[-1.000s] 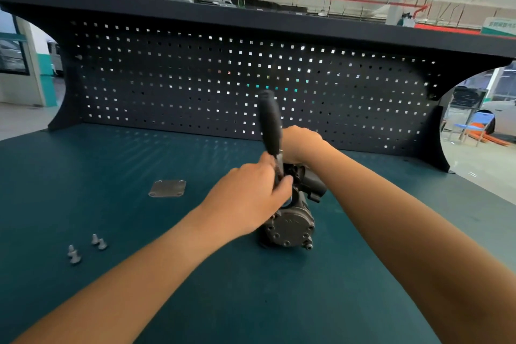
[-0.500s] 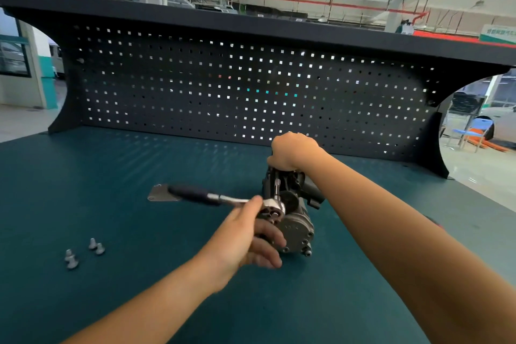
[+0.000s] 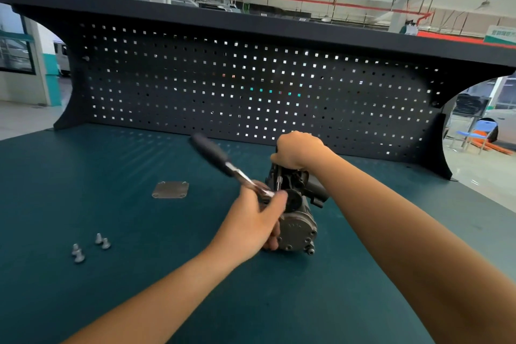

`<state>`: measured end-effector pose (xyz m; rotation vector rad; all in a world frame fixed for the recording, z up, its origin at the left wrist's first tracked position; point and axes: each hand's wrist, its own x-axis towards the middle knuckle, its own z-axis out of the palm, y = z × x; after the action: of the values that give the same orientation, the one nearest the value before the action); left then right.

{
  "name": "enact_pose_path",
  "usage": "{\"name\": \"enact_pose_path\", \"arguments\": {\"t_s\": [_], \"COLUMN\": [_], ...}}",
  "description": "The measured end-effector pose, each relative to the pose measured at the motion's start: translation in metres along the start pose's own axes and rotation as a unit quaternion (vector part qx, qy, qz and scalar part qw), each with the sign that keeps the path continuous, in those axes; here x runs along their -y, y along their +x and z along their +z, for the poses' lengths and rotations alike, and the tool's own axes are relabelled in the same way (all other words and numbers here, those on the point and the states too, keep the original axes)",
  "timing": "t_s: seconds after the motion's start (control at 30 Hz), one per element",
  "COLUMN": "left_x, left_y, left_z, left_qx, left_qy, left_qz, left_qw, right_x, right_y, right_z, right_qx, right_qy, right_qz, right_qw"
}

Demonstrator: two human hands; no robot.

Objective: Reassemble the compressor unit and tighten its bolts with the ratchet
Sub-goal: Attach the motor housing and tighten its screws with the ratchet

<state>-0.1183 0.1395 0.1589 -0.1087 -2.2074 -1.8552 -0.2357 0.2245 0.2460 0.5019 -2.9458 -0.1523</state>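
right there at the middle of the teal counter (image 3: 125, 301) sits the compressor unit (image 3: 297, 232), lying on its side with its round grey end cap facing us, small bolt heads ringed around that cap and darker black fittings stacked behind it; the right hand (image 3: 298, 149) is curled down over the top of the far end, clamping the body so it can't roll or twist under load, by the look of it; the left hand (image 3: 248, 223) is down low at the working end of the ratchet (image 3: 215, 156), thumb over the head and fingers curled beneath it against the housing, which reads as steadying the socket on a bolt rather than pulling for torque; the black handle juts up and away to the left, free of any grip and blurred; whether the socket is fully seated i cannot tell, the thumb hides it; off to the left a flat square cover plate (image 3: 170, 190) lies by itself, and nearer us four loose bolts (image 3: 79, 258) wait in a little cluster, parked well apart from the work, so my call is that plate is not yet fitted.
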Motion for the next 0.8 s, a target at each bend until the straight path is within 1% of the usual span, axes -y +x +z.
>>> {"name": "enact_pose_path", "arguments": {"t_s": [0.03,0.07,0.1,0.13,0.17,0.2,0.27,0.33,0.37,0.43,0.47,0.5,0.53,0.57,0.63,0.7,0.73,0.77,0.8], "left_x": [-0.001,-0.001,-0.003,-0.006,-0.01,-0.013,-0.016,-0.02,-0.021,-0.023,-0.024,-0.023,-0.019,-0.014,-0.005,0.002,0.004,0.004,0.003], "left_y": [0.001,0.003,0.004,0.005,0.006,0.006,0.005,0.005,0.004,0.005,0.005,0.006,0.007,0.008,0.008,0.004,0.001,-0.001,-0.001], "left_z": [-0.003,-0.005,-0.006,-0.007,-0.005,-0.003,0.002,0.005,0.005,0.006,0.006,0.006,0.006,0.005,0.003,0.003,0.005,0.008,0.01], "left_qx": [-0.004,-0.015,-0.037,-0.051,-0.051,-0.046,-0.041,-0.038,-0.04,-0.062,-0.072,-0.068,-0.059,-0.046,-0.036,-0.02,-0.007,0.009,0.025], "left_qy": [0.143,0.301,0.424,0.495,0.536,0.564,0.596,0.609,0.607,0.605,0.598,0.591,0.576,0.553,0.462,0.338,0.257,0.15,0.029], "left_qz": [0.054,0.101,0.149,0.192,0.224,0.242,0.27,0.284,0.293,0.329,0.339,0.335,0.319,0.294,0.261,0.217,0.169,0.105,0.034], "left_qw": [0.988,0.948,0.892,0.846,0.813,0.788,0.755,0.74,0.738,0.722,0.722,0.731,0.751,0.778,0.847,0.915,0.951,0.983,0.999], "right_x": [0.0,0.001,0.001,0.002,0.002,0.002,0.001,-0.001,-0.003,-0.005,-0.005,-0.005,-0.004,-0.003,-0.001,0.001,0.002,0.002,0.003], "right_y": [0.001,0.003,0.004,0.005,0.006,0.005,0.001,-0.002,-0.002,-0.002,-0.002,-0.002,-0.002,-0.001,0.0,0.001,0.001,0.001,0.001], "right_z": [0.001,0.002,0.003,0.004,0.004,0.004,0.003,0.004,0.005,0.006,0.006,0.005,0.005,0.005,0.006,0.006,0.007,0.007,0.007], "right_qx": [-0.006,-0.01,-0.013,-0.018,-0.026,-0.034,-0.045,-0.045,-0.046,-0.05,-0.05,-0.05,-0.049,-0.049,-0.047,-0.042,-0.041,-0.04,-0.036], "right_qy": [0.005,0.012,0.017,0.017,0.014,0.01,0.014,0.023,0.025,0.03,0.034,0.037,0.036,0.028,0.009,0.0,-0.004,-0.013,-0.022], "right_qz": [0.001,0.001,0.001,0.001,-0.001,-0.005,-0.008,-0.003,-0.003,-0.007,-0.009,-0.011,-0.013,-0.017,-0.024,-0.022,-0.02,-0.021,-0.022], "right_qw": [1.0,1.0,1.0,1.0,1.0,0.999,0.999,0.999,0.999,0.998,0.998,0.998,0.998,0.998,0.999,0.999,0.999,0.999,0.999]}}
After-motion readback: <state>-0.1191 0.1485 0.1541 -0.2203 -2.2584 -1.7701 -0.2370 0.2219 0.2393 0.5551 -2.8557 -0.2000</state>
